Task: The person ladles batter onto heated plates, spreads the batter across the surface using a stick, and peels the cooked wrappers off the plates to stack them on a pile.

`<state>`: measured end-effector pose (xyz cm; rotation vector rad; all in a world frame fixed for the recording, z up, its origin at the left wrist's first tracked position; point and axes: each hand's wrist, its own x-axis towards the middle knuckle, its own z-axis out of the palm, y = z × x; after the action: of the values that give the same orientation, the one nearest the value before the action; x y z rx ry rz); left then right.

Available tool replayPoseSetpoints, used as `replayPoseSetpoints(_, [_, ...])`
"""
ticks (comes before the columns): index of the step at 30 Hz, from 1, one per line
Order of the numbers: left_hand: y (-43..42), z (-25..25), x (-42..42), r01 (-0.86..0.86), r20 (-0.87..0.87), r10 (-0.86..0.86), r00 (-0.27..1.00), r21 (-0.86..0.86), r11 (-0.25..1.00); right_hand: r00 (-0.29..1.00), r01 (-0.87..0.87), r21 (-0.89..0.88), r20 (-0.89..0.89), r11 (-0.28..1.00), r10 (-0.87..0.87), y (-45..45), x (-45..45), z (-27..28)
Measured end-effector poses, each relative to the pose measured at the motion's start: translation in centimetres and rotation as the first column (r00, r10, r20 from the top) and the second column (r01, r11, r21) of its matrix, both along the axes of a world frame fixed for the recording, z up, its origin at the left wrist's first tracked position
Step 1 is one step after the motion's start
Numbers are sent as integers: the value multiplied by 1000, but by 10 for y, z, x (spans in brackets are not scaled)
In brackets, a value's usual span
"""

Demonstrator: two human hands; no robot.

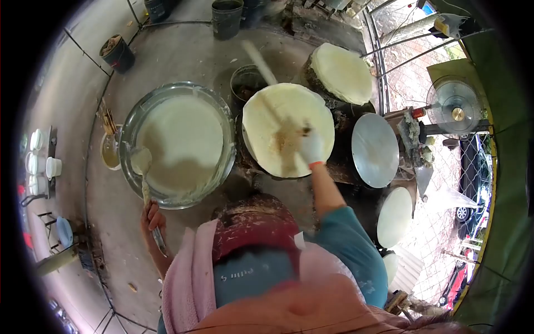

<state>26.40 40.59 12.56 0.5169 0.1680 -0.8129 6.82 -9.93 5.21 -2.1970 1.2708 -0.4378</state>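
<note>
My left hand (pixel 153 220) is wrapped round the handle of a ladle (pixel 142 161), whose batter-coated bowl rests over the left rim of a wide metal basin (pixel 226 161) of pale liquid (pixel 183 131). My right hand (pixel 311 147), whitish as if gloved and with an orange band at the wrist, is over a round pale sheet (pixel 258 119) on a round surface. Brownish patches mark the sheet near this hand. Motion blurs its fingers, so their grip is unclear. A blurred pale stick (pixel 259 62) crosses the sheet's far edge; its link to my right hand is unclear.
Right of the sheet are a grey round plate (pixel 375 150) and a pale disc (pixel 395 217). A stack of pale rounds (pixel 342 72) stands behind. A dark bucket (pixel 245 80) is beyond the sheet, a container with sticks (pixel 110 150) left of the basin, a fan (pixel 455 106) far right.
</note>
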Motion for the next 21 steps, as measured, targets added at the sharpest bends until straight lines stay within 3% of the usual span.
replayPoseSetpoints(1, [-9,2,-1,-2,12,2,1000,8,1000,997,40,-38,-69,998,-42,-40,-24,-5])
replayPoseSetpoints(3, [-29,7,-6,-14,36,13,999,27,1000,969,119,99,206,988,-137,-94,-59,-1])
replayPoseSetpoints(4, [-40,11,-8,-17,35,16,999,27,999,979,122,153,147,981,-145,-127,-75,-10])
replayPoseSetpoints(6, [-61,20,-14,-27,31,26,999,31,999,960,4,321,263,947,-93,-176,-87,-30])
replayPoseSetpoints(9, [-83,26,-21,-17,35,16,999,44,999,897,-90,526,412,846,-161,-217,-81,-76])
replayPoseSetpoints(12, [-99,36,-23,-53,31,48,998,191,980,867,-249,670,476,699,-148,-198,-57,-34])
replayPoseSetpoints(13, [-103,38,-22,-45,21,42,999,190,981,935,-172,674,341,719,-96,-199,-51,-33])
replayPoseSetpoints(18, [-116,40,-4,-10,-70,24,997,194,981,924,-210,407,381,889,44,-187,-39,-26])
replayPoseSetpoints(20, [-115,36,8,48,-14,-46,999,189,981,922,-226,339,378,913,88,-172,-27,18])
replayPoseSetpoints(21, [-116,33,13,75,10,-78,997,185,980,952,-223,293,273,930,142,-162,-19,54])
